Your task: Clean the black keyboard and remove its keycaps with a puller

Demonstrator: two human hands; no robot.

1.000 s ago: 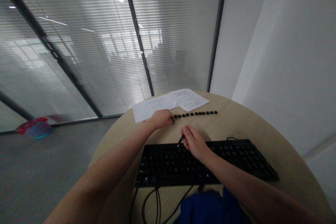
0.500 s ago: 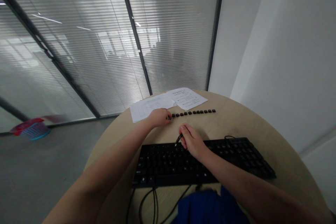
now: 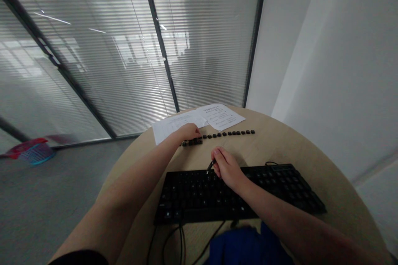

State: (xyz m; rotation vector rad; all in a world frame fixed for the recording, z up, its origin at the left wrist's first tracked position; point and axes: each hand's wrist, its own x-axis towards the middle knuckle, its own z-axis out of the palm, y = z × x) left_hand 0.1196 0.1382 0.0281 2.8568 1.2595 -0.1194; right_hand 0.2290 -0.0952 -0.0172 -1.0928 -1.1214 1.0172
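Note:
My left hand (image 3: 189, 131) reaches to the left end of a row of small black keycaps (image 3: 229, 133). Its fingers are pinched together on a keycap (image 3: 199, 137), largely covered by the fingertips. A second, shorter line of keycaps (image 3: 195, 142) lies just below that hand, partly hidden by the forearm. My right hand (image 3: 228, 167) is closed around a slim black tool (image 3: 210, 166) with a pale tip; its exact kind is unclear. The tip points down at the upper keys of a black keyboard (image 3: 199, 198), which lies under my right wrist.
Printed paper sheets (image 3: 222, 116) lie at the far side of the round wooden table (image 3: 295, 145). Black cables (image 3: 182, 240) run off the keyboard's near side. Behind stand glass panels with blinds (image 3: 214, 49). A red and blue basket (image 3: 35, 151) sits on the floor at left.
My left hand has shifted slightly left and away from me, so the shorter line of keycaps below it now shows. My right hand and the tool have hardly moved.

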